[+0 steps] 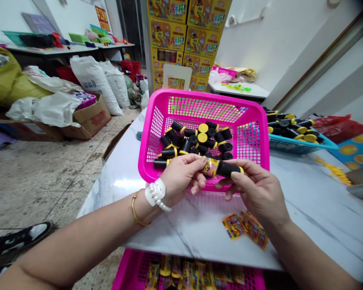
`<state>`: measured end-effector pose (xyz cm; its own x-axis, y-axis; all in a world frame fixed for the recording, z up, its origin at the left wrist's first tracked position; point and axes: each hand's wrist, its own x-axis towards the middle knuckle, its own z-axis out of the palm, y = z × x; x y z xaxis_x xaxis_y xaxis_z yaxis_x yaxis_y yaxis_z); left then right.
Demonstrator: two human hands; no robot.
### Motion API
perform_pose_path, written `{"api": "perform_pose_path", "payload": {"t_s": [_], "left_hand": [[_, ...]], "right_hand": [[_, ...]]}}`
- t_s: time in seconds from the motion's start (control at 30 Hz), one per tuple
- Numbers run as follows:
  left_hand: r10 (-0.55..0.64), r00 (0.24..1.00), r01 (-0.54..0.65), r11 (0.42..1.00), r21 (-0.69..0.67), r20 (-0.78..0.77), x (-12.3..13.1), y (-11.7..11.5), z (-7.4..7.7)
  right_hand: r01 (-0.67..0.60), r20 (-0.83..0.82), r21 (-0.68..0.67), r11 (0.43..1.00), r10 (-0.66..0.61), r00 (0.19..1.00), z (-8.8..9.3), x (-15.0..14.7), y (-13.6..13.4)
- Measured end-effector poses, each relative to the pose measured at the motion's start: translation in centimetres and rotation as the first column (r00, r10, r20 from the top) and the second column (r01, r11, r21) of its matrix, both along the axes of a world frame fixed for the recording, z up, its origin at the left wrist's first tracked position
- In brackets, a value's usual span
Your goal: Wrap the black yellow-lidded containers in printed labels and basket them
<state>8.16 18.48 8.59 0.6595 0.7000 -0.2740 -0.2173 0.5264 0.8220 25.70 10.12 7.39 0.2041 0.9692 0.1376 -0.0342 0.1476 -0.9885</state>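
Observation:
My left hand [189,171] pinches a yellow printed wrapper sleeve [211,166], which meets one end of a black tube with a yellow rim [230,169]. Around that tube are the fingers of my right hand [257,185]. Both hands are over the near rim of a pink basket [143,161], where several more black tubes with yellow ends [184,141] lie jumbled. On the white table below my right hand lie a few flat printed sleeves [245,227]. How far the sleeve reaches over the tube I cannot tell.
Below the table edge, another pink basket [124,270] holds several wrapped tubes [189,274]. To the right stands a blue basket [299,144] of black tubes, near scattered yellow pieces [335,171]. Stacked yellow boxes [181,40] rise behind; white sacks [93,82] stand on the floor at left.

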Motion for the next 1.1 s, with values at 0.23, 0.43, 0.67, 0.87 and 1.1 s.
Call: {"api": "perform_pose_path", "payload": {"t_s": [0.23, 0.43, 0.67, 0.87, 1.1], "left_hand": [[0.002, 0.999, -0.003, 1.000, 0.023, 0.047, 0.0, -0.2, -0.1], [0.092, 0.995, -0.080, 0.956, 0.282, -0.027, -0.1, -0.9, -0.3], [-0.033, 0.998, 0.053, 0.910, 0.412, -0.056, -0.6, 0.2, 0.6], [-0.142, 0.987, 0.158, 0.918, 0.365, -0.071, -0.6, 0.5, -0.1], [-0.095, 0.989, 0.135, 0.886, 0.444, -0.112, -0.5, 0.5, -0.2]], "right_hand": [[0.110, 0.174, 0.155, 0.982, -0.137, 0.975, -0.4, -1.4, -0.9], [0.077, 0.237, 0.231, 0.970, -0.133, 0.962, -0.4, -0.5, -0.8], [0.005, 0.323, 0.247, 0.969, -0.087, 0.942, 0.0, 0.8, -0.9], [-0.026, 0.568, 0.411, 0.911, -0.233, 0.789, -0.2, 1.1, -0.5], [-0.111, 0.653, 0.490, 0.865, -0.279, 0.704, -0.5, 1.1, -0.1]]}}
